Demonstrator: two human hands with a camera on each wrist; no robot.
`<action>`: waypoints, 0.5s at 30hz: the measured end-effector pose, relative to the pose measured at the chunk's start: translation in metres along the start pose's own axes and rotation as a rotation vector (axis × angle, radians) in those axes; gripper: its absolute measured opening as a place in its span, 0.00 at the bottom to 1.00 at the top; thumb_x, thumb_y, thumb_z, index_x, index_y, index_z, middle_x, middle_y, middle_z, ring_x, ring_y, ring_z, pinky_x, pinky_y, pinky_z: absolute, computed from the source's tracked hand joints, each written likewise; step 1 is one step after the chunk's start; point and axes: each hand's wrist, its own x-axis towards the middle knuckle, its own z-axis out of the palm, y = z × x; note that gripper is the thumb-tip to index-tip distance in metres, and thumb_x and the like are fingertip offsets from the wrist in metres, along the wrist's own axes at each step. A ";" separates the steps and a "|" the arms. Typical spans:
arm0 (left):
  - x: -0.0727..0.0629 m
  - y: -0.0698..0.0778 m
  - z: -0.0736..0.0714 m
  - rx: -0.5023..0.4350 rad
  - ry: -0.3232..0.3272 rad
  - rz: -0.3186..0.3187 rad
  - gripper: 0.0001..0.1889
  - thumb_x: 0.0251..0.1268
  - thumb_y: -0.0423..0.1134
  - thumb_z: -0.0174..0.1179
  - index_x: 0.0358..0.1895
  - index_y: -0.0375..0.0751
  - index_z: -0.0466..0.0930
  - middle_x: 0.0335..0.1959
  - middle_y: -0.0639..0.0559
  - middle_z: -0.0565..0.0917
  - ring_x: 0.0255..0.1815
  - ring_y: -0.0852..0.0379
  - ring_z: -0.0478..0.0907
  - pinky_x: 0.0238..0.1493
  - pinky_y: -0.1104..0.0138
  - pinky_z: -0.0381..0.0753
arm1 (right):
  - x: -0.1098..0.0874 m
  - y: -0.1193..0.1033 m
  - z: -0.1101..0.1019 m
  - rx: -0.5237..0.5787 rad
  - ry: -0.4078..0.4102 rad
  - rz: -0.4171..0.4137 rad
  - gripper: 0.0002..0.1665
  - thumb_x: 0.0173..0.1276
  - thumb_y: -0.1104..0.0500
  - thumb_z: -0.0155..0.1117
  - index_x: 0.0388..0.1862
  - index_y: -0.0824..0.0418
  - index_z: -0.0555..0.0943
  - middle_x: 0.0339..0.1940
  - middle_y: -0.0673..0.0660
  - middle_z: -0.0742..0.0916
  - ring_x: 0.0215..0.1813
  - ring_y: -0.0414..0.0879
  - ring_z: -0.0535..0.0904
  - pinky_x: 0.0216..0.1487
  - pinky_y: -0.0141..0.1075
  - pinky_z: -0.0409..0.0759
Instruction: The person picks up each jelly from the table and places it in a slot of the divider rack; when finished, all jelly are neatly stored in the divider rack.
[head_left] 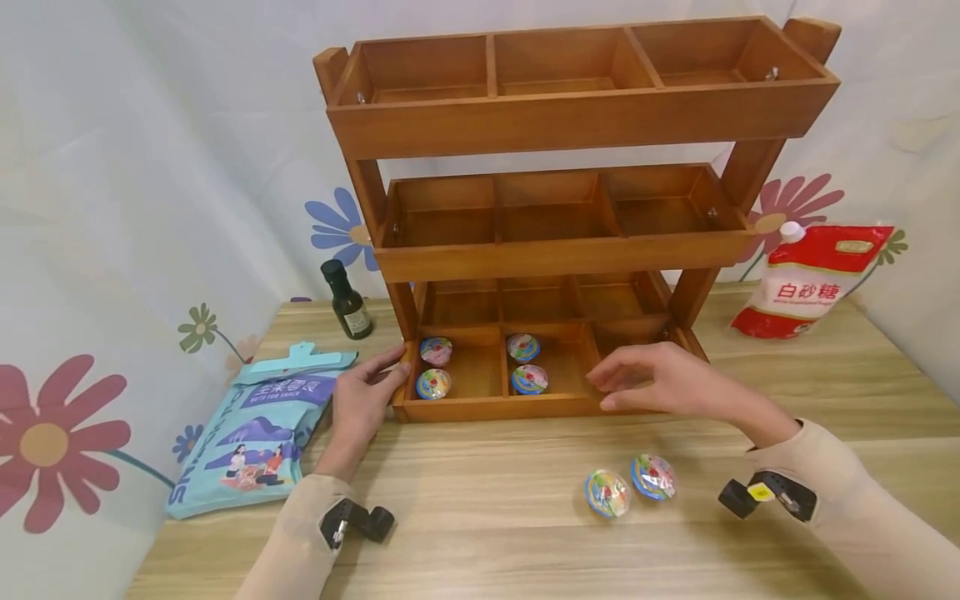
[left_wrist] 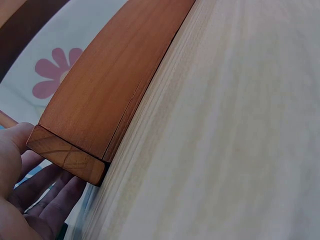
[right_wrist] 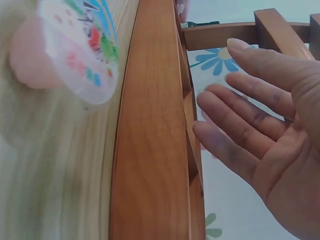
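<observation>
My left hand (head_left: pixel 362 400) rests against the left end of the brown wooden rack's bottom tier (head_left: pixel 480 408). In the left wrist view, its thumb touches the tier's corner (left_wrist: pixel 70 155) and its fingers lie along the outer side. My right hand (head_left: pixel 656 379) hovers over the bottom tier's right compartment, fingers loosely bent and holding nothing. Two small jelly cups (head_left: pixel 433 384) sit in the left compartment, and two more jelly cups (head_left: pixel 530 379) in the middle one. On the table before the rack lie two jelly cups (head_left: pixel 607 493), one of them close in the right wrist view (right_wrist: pixel 85 50).
The rack's upper tiers (head_left: pixel 585 125) rise above both hands. Left of the rack are a dark bottle (head_left: pixel 347 300) and a blue snack bag (head_left: pixel 255 442) with a clip (head_left: pixel 300 358). A red-and-white sugar pouch (head_left: pixel 810 283) stands to the right on the wooden table (head_left: pixel 480 517).
</observation>
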 end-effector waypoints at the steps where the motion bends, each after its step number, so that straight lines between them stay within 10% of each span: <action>1: 0.000 0.000 0.000 -0.001 -0.001 -0.001 0.18 0.71 0.42 0.72 0.62 0.49 0.90 0.58 0.48 0.89 0.47 0.61 0.88 0.42 0.73 0.84 | -0.003 0.001 0.000 0.019 -0.012 0.002 0.18 0.70 0.52 0.78 0.55 0.56 0.89 0.50 0.53 0.92 0.51 0.48 0.89 0.54 0.40 0.87; 15: 0.000 0.002 0.000 0.013 -0.001 -0.008 0.18 0.72 0.41 0.71 0.63 0.48 0.89 0.58 0.47 0.89 0.51 0.53 0.89 0.44 0.74 0.84 | -0.029 0.012 0.001 0.164 -0.167 0.010 0.22 0.72 0.55 0.76 0.61 0.62 0.85 0.59 0.61 0.89 0.57 0.57 0.88 0.59 0.45 0.85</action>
